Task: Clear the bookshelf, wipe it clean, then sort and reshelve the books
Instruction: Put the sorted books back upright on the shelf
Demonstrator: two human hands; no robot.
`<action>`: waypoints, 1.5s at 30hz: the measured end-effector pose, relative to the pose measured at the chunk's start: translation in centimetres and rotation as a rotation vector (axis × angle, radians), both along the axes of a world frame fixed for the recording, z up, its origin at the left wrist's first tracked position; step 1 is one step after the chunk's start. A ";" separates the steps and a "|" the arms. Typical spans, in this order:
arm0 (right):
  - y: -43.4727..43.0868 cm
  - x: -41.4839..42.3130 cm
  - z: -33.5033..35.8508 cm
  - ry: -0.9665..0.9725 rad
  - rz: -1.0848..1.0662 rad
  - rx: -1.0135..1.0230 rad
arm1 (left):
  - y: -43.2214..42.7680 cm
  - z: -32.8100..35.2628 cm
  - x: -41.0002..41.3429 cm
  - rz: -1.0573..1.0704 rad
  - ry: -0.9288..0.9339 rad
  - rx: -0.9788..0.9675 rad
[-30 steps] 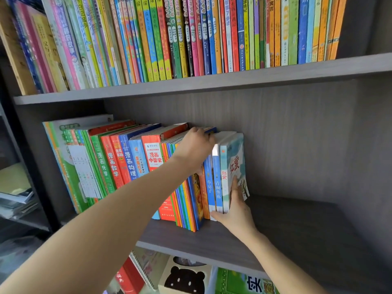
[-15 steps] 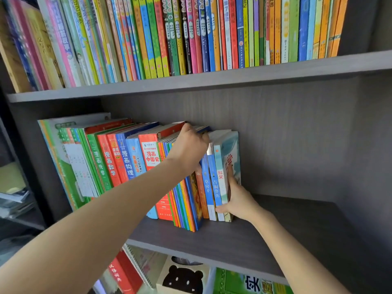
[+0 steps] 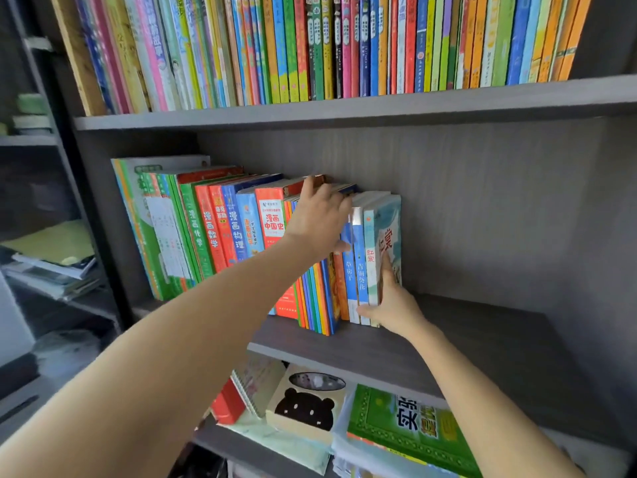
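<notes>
A row of upright books (image 3: 224,229) fills the left half of the grey middle shelf (image 3: 465,343). My left hand (image 3: 319,219) lies over the tops of the thin books in the middle of the row, fingers curled on their upper edges. My right hand (image 3: 391,301) presses flat against the cover of the last book, a pale blue one with red characters (image 3: 387,229), thumb under the spines at the shelf board. That book stands upright against its neighbours.
The upper shelf (image 3: 344,108) is packed with thin colourful books (image 3: 310,46). Below, flat stacks lie: a green book (image 3: 406,422), a bear-print book (image 3: 306,405) and a spiral notebook (image 3: 255,384). Papers (image 3: 51,257) pile on a side shelf at left.
My right hand has pushed the end books from a rightward lean to upright against the row. My left hand stayed on the book tops. The view shifted slightly right.
</notes>
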State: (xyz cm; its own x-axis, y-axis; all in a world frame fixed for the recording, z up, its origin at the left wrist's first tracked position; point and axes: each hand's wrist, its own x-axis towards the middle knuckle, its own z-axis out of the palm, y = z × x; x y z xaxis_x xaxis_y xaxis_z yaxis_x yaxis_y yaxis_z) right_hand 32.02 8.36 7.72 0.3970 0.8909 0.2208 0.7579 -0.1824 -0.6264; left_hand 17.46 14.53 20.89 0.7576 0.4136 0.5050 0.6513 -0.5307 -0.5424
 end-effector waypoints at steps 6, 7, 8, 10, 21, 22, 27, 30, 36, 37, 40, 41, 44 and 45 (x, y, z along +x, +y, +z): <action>-2.9 -2.5 2.2 -0.145 -0.193 0.192 | -1.0 -1.2 -8.3 -0.224 -0.283 0.071; -3.3 -3.3 2.7 -0.165 -0.223 0.246 | -1.0 -1.8 -9.8 -0.218 -0.320 0.082; -3.7 -4.6 3.0 -0.183 -0.241 0.294 | -1.2 -2.5 -11.7 -0.208 -0.349 0.082; -4.3 -7.0 3.4 -0.215 -0.257 0.365 | -1.4 -3.9 -14.8 -0.190 -0.374 0.073; -7.1 -28.3 -3.7 -0.173 0.410 0.136 | -7.6 -16.0 -35.7 0.275 -0.537 -0.388; -7.6 -30.5 -5.3 -0.127 0.464 0.073 | -8.8 -17.7 -38.2 0.336 -0.564 -0.454; -12.0 -40.1 -15.9 -0.028 0.673 -0.376 | -16.8 -29.9 -50.5 0.688 -0.642 -0.780; -16.1 -44.1 -22.5 0.073 0.759 -0.590 | -23.6 -38.1 -56.3 0.863 -0.678 -0.923; -24.0 -48.8 -32.9 0.085 0.961 -0.918 | -39.7 -50.0 -60.4 1.241 -0.789 -1.144; -24.8 -49.1 -34.2 0.079 0.973 -0.956 | -41.8 -51.4 -60.2 1.280 -0.797 -1.162; -27.0 -50.0 -38.6 0.103 1.009 -1.005 | -47.8 -55.3 -58.8 1.383 -0.860 -1.219; -27.9 -50.1 -40.0 0.112 1.013 -1.018 | -49.5 -56.6 -58.0 1.420 -0.875 -1.247; -30.7 -49.8 -44.7 0.208 0.974 -1.044 | -54.1 -60.5 -54.9 1.533 -0.974 -1.308; -31.9 -49.3 -46.8 0.252 0.924 -1.081 | -55.6 -62.1 -53.7 1.560 -0.993 -1.349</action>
